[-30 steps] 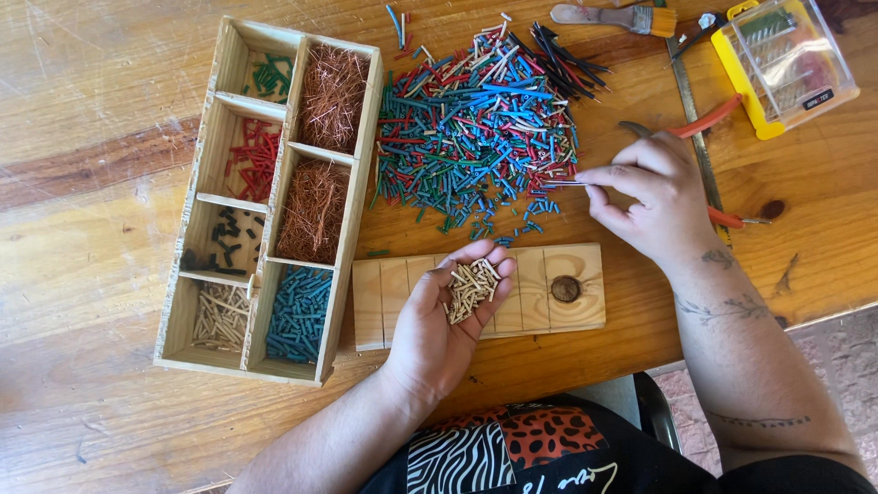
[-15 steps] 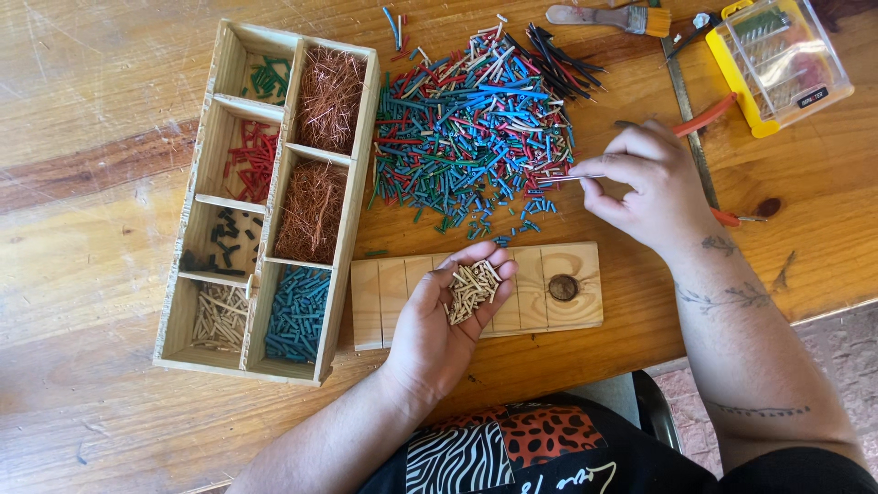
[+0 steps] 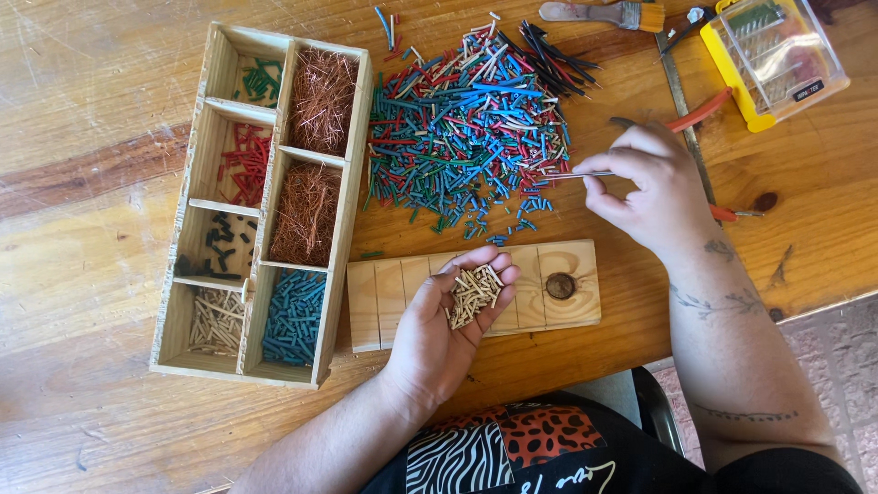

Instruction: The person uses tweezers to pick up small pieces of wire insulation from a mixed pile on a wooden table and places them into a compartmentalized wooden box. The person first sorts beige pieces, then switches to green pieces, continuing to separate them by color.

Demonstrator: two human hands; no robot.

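Lying level — tweezers [image 3: 578,174] in right hand [image 3: 646,187] point left at pile [image 3: 466,119].

L hand [image 3: 439,338] cupping beige bits [image 3: 474,295], R hand [image 3: 645,187] w/ tweezers [image 3: 576,174]

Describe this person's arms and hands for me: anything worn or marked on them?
Both forearms are bare, with no sleeves, gloves, rings or watch visible. The right forearm carries dark line tattoos, a leafy sprig near the wrist and a thin band higher up. The left hand and right hand show no markings.
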